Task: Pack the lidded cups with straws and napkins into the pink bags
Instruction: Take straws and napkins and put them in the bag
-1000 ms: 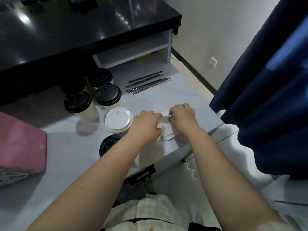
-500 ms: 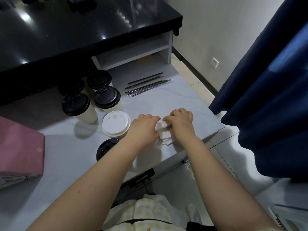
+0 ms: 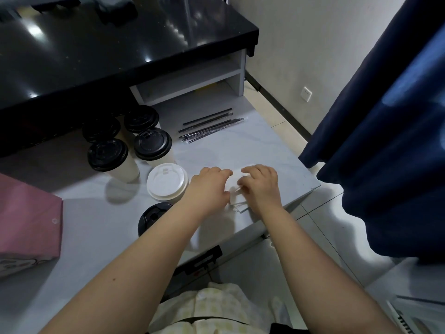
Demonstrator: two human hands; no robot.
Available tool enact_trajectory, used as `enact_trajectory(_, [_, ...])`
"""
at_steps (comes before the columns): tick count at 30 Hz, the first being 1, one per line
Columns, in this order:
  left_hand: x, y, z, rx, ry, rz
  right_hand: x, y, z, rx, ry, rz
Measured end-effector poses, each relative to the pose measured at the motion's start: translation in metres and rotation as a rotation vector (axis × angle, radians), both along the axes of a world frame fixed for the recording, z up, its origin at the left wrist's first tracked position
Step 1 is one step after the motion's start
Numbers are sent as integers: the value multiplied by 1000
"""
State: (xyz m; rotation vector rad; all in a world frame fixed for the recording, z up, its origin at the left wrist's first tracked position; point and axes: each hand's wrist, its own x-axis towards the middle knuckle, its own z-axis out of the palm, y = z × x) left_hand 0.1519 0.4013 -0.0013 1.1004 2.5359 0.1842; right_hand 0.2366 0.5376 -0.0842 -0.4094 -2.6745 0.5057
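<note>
Count: five black-lidded cups [image 3: 107, 154], four clustered left of centre and one lower down, half hidden by your left forearm; one white-lidded cup [image 3: 167, 180] between them; a loose bunch of black straws [image 3: 212, 127] above centre, too thin to count; one small stack of napkins [image 3: 234, 178] at centre; one pink bag [image 3: 26, 220] at the left edge. Your left hand [image 3: 209, 186] has its fingers curled onto the napkins, gripping the stack; your right hand [image 3: 261, 186] pinches the napkins from the other side; both touch the stack. All sits on a pale marbled table [image 3: 240, 150]; a glossy black counter [image 3: 96, 51] fills the upper left, with a white shelf unit [image 3: 192, 83] under it; navy curtain [image 3: 385, 141] on the right; tiled floor [image 3: 320, 220]; a wall socket [image 3: 306, 94] on a cream wall [image 3: 313, 32].
</note>
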Motion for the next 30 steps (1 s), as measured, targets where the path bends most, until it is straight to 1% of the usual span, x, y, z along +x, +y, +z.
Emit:
enact_trajectory(3, [2, -1, 1, 0, 8, 0, 1, 1, 1, -15, 6, -24])
enact_trajectory(4, [2, -1, 2, 1, 8, 0, 0, 2, 3, -23, -45, -27])
enact_trajectory(7, [3, -1, 3, 2, 8, -2, -3, 3, 7, -44, -290, -25])
enact_trajectory(8, [4, -1, 4, 3, 5, -4, -2, 3, 8, -42, -320, -14])
enact_trajectory(9, [5, -1, 5, 6, 6, -8, -2, 4, 9, -32, -315, 0])
enact_trajectory(12, [6, 1, 9, 21, 43, -23, 3, 7, 20, 15, -209, 14])
enact_trajectory(14, [4, 4, 14, 21, 88, -35, 4, 12, 32, 3, -217, 26])
enact_trajectory(17, [1, 10, 23, 17, 144, -53, 5, 15, 55, -60, -271, 35])
enact_trajectory(21, [-7, 8, 35, 60, 190, -57, 10, 15, 86, -242, -248, 1])
enact_trajectory(24, [-15, -5, 43, 101, 208, -42, 14, 15, 106, -307, -228, -37])
enact_trajectory(27, [-24, -21, 54, 132, 238, -15, 11, 8, 127, -302, -144, -21])
enact_trajectory(30, [-35, -43, 68, 147, 262, 38, -5, -13, 150, -240, -80, 48])
